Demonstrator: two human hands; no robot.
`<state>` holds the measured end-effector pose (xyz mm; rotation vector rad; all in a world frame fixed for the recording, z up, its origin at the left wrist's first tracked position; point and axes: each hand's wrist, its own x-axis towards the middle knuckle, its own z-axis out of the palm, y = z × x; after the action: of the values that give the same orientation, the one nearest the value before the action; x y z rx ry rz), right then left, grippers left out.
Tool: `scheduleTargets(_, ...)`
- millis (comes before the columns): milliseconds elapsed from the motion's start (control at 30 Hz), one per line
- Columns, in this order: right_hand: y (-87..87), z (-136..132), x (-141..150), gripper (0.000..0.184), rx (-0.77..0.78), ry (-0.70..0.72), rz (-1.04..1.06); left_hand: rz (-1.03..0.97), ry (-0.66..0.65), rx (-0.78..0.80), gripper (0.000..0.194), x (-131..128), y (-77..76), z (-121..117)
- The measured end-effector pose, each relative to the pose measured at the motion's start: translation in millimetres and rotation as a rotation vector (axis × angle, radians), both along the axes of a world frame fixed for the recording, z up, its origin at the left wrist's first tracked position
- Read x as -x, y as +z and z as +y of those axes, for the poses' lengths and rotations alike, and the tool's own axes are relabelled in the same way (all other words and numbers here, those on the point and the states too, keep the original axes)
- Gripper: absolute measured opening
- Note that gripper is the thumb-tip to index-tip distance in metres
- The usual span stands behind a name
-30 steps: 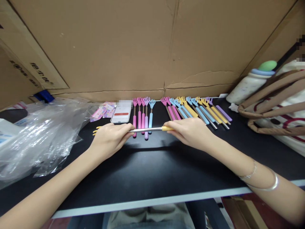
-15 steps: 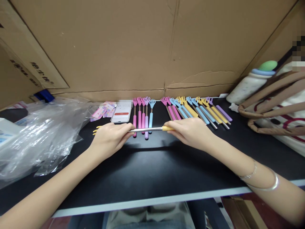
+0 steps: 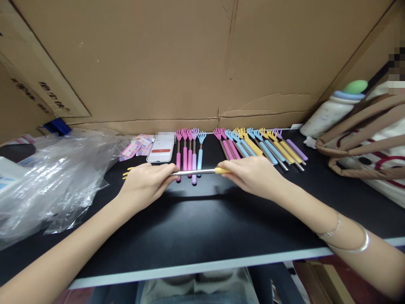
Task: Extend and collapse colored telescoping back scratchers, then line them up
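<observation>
Level above the black tabletop (image 3: 202, 228), a yellow back scratcher (image 3: 198, 172) with a metal shaft stretches between my two hands. My left hand (image 3: 147, 181) is closed round its claw end, and the yellow claw tips stick out on the left. Wrapped round the yellow handle is my right hand (image 3: 253, 177), which hides most of that handle. Behind the shaft lie several pink, purple and blue back scratchers (image 3: 190, 156) side by side, claws toward the back. Further right, behind my right hand, is a row of more back scratchers (image 3: 262, 145) in pink, blue, yellow and purple.
Clear plastic bags (image 3: 60, 181) are heaped at the left. Beside them are small colourful cards (image 3: 137, 147) and a phone (image 3: 160, 147). At the right stand a white bottle (image 3: 332, 109) with a green top and a cloth bag (image 3: 373, 143). A cardboard wall (image 3: 158, 63) rises behind.
</observation>
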<state>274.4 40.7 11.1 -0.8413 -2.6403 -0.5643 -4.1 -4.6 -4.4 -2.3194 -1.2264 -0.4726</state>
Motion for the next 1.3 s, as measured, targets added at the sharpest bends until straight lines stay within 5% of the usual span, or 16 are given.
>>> scheduleTargets(1300,1.3,-1.7,0.8,0.034,0.01,-0.023,-0.027,0.021,0.054,0.049,0.036,-0.4,0.6,-0.8)
